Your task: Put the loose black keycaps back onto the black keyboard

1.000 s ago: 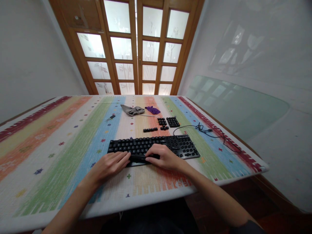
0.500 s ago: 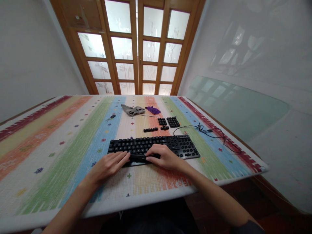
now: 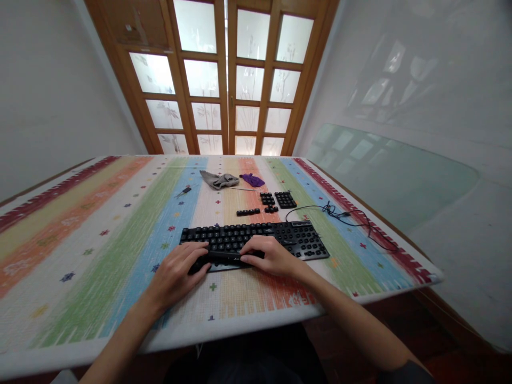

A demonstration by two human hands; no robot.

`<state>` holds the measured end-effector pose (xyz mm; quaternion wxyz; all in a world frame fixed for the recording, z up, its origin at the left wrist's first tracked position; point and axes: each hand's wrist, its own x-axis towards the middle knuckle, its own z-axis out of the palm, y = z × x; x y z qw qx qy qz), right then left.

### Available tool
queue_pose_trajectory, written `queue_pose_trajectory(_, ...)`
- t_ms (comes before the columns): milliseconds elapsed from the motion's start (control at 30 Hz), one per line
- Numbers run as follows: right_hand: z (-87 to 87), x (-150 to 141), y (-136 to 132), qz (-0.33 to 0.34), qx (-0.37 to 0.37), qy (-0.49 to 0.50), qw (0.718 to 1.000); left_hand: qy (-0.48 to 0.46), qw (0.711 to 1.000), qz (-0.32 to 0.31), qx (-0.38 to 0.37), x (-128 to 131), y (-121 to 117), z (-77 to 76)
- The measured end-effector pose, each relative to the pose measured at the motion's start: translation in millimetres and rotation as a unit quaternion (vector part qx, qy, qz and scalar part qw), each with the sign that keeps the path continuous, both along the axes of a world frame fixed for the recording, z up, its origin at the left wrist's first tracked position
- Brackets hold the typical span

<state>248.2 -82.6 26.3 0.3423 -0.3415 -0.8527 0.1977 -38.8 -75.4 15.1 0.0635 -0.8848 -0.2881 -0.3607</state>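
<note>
A black keyboard (image 3: 240,231) lies on the striped tablecloth. Keycaps cover its left part, while the number block at its right end (image 3: 310,240) shows bare switches. Over its front edge is a long, dark bar (image 3: 226,257) with a small light marking; its exact kind is unclear. My left hand (image 3: 182,269) is closed round the bar's left end, thumb below and fingers above. The bar's right part sits between the thumb and fingers of my right hand (image 3: 270,257). Both hands hide some of the front keys.
Behind the keyboard lie loose keycaps in groups (image 3: 285,200) and a short row (image 3: 248,212). A grey cloth (image 3: 219,180), a purple cloth (image 3: 253,180), a thin rod (image 3: 244,189) and a small dark tool (image 3: 186,190) lie farther back. The cable (image 3: 336,212) coils to the right.
My left hand has shifted slightly left and changed its hold, with its thumb now spread below the bar's left end. My right hand has hardly moved.
</note>
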Motion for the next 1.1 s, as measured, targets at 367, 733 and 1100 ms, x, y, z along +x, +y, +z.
queue_pose_trajectory(367,6.6,0,-1,-0.021,-0.041,0.002,0.999,0.003,1.000,0.009,0.020,-1,-2,-10.2)
queue_pose_trajectory(733,6.3,-1,-2,-0.024,-0.045,0.002,0.999,-0.008,1.000,0.005,-0.001,-1,-5,-11.0)
queue_pose_trajectory(1100,10.8,-7,6,0.008,-0.028,-0.019,0.999,-0.042,0.997,0.038,-0.047,0,-8,-8.1)
